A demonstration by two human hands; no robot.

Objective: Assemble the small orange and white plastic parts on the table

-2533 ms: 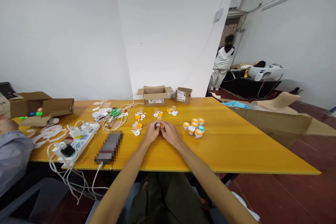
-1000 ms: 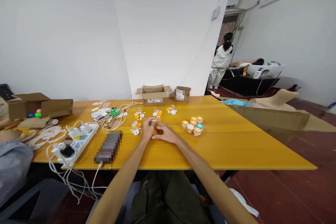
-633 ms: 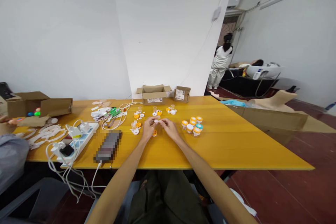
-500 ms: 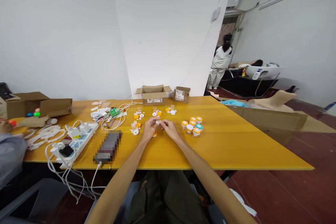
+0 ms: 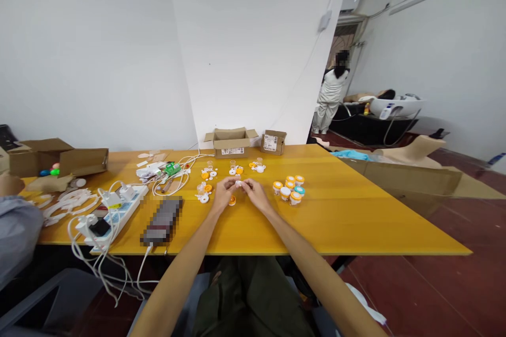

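Note:
My left hand (image 5: 224, 195) and my right hand (image 5: 253, 192) meet above the table, fingers pinched around a small white plastic part (image 5: 238, 183). Its exact kind is too small to make out. Beneath my left hand's fingers lies an orange ring-shaped lid (image 5: 232, 201). Beyond and left of my hands are small groups of orange and white round pieces with clear cups, among them an orange lid (image 5: 208, 188), a white disc (image 5: 204, 198) and a clear cup (image 5: 233, 164). Right of my right hand stands a cluster of small jars (image 5: 295, 198) with orange, white and teal lids.
Two cardboard boxes, one open (image 5: 230, 148) and a smaller one (image 5: 273, 143), stand against the wall. A phone (image 5: 162, 221), a power strip (image 5: 118, 217) and tangled white cables lie left. Another person's sleeve (image 5: 18, 231) shows at far left; someone stands (image 5: 333, 92) in back.
Both hands stay in nearly the same place, with the white part shifted slightly between the fingers. At far left, the other person's hand has risen a little.

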